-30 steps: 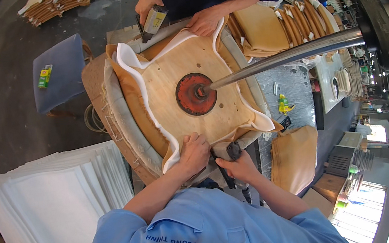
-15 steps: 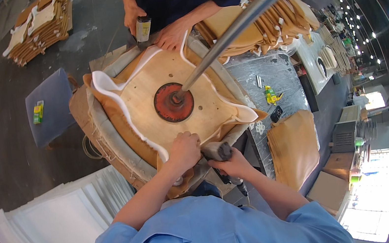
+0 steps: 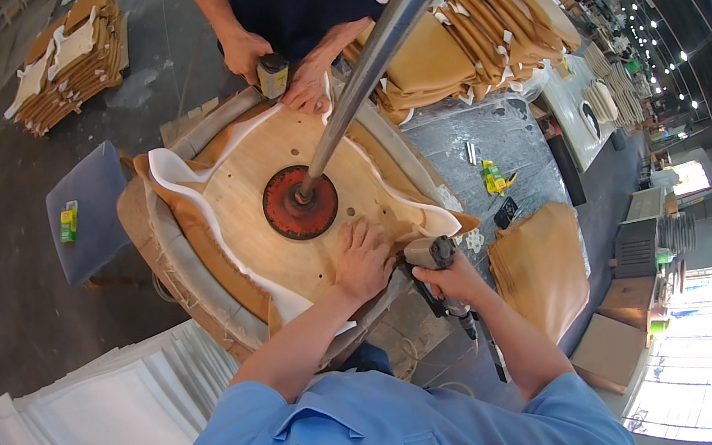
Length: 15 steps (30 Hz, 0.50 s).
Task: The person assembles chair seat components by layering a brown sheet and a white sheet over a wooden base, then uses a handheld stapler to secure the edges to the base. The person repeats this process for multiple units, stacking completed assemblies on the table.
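Note:
My right hand is wrapped round the grip of a pneumatic staple gun, whose head is at the near right edge of a plywood seat panel. My left hand lies on the panel's near edge, fingers stretched over the wood. Around the panel run tan upholstery leather and white padding, partly folded over the rim. A red round press plate on a metal rod bears on the panel's middle. Underneath is a grey padded ring.
Across from me, a co-worker's hand grips another staple gun; their other hand presses the panel. Leather stacks lie on the right bench, with a tan sheet pile nearer. White sheets stand left, beside a blue-topped stool.
My left hand has shifted right along the near edge and its fingers have straightened onto the wood. The staple gun in my right hand has moved right and slightly up.

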### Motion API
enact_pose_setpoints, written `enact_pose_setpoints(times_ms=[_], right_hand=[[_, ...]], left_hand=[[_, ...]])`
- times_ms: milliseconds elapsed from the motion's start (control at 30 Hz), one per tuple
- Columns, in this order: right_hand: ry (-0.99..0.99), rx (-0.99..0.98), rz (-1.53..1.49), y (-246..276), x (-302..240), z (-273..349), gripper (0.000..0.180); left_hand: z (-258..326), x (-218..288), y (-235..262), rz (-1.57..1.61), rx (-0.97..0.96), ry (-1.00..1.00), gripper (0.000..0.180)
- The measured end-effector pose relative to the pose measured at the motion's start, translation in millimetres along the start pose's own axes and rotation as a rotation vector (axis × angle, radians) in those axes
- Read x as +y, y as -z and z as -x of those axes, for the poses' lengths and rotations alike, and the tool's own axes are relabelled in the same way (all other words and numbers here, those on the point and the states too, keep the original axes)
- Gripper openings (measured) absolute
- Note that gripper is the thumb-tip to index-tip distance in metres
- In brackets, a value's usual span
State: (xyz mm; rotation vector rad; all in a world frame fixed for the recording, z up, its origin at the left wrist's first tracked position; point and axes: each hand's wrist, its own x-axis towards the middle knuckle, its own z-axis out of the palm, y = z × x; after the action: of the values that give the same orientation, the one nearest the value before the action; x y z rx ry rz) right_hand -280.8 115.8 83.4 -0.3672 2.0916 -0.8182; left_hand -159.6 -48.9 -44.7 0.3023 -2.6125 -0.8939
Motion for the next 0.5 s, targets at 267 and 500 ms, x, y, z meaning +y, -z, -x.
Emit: enact_pose_setpoints(times_ms=[267,500], right_hand=[[-0.085,-0.092,0.086,4.2,-15.2,-19.3,0.032],[-0.169,-0.020,0.276,-9.2,-40.6,-29.4,0.037]], left_hand=[[-2.3,2.2,2.5,0.087,-0.065,0.072,0.024],[-3.6,-3.2,6.2,0.013,-0.126,0.064,0.033]])
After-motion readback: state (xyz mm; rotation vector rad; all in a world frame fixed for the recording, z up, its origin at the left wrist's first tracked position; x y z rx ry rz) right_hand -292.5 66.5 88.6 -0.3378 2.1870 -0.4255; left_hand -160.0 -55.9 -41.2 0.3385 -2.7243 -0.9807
